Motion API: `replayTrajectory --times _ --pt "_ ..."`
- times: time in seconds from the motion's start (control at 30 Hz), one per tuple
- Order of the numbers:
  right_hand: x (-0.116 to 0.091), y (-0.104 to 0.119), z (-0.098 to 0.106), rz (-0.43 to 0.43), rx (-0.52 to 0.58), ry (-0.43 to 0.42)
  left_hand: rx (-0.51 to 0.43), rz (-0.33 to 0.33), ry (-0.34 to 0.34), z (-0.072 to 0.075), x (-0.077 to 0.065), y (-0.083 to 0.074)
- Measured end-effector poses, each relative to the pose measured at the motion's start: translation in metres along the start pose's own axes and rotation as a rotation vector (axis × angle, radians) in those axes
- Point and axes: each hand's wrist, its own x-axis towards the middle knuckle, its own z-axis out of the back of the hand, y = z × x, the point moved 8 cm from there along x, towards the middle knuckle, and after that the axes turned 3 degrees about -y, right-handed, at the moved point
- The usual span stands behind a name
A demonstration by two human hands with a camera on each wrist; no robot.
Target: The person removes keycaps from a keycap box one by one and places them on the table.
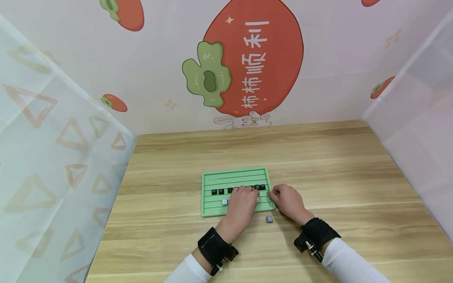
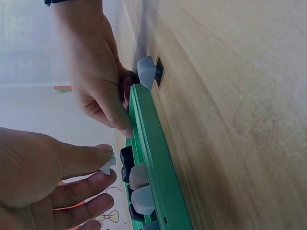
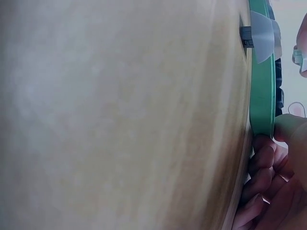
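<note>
My left hand is over the green tray, pinching a small pale keycap between thumb and forefinger. In the left wrist view this keycap is just above the tray, and the other fingers stay spread. My right hand grips the tray's right edge, thumb on top and fingers curled beside and below it. A row of black keycaps runs across the tray, partly hidden by my left hand. A white keycap sits in a lower row, and grey and white ones show in the left wrist view.
A loose grey keycap lies on the wooden table, close to the tray's near right corner. Printed cloth walls stand behind the table and along both sides.
</note>
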Motion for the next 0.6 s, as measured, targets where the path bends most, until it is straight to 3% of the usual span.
replayTrajectory --times 0.33,0.6 --pt "0.0 0.001 0.0 -0.006 -0.006 0.003 -0.022 -0.006 0.029 0.004 -0.007 0.0" --pt "0.001 0.0 0.0 -0.015 -0.01 0.006 -0.02 -0.037 0.012 0.005 -0.012 -0.006"
